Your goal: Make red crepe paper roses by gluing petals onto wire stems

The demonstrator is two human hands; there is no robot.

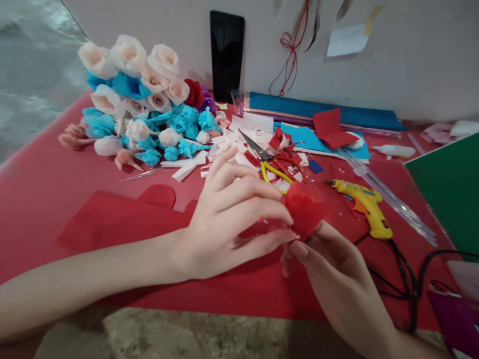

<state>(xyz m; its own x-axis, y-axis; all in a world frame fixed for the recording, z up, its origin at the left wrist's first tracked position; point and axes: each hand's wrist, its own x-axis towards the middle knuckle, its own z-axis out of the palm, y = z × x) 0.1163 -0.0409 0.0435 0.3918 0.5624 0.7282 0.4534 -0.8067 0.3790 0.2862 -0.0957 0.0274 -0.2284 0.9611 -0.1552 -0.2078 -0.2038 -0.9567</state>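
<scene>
Red tabletop all around the fingers, pale wall up beyond them, and we're in close on the handwork! Left hand comes across back side up, thumb and forefinger nearly together, tips at the lower left edge of a red flower; its other three fingers fan out, loosely bent. Right hand comes from below, thumb drawn in against the flower's base, its remaining fingers curled behind and partly hidden. That flower sits right at the fingertips, pinched from both sides, petals a touch blurred. Just beyond the fingers, scissors lie among pale paper scraps. Off to the right of the fingers, a yellow glue gun lies on its side, nozzle pointing left, black cord trailing toward the near edge. Look left and farther out: a big heap of cream flowers and blue flowers! Nearer, just past the left wrist, red sheets. And beyond the lot, a black phone propped upright against the wall.
</scene>
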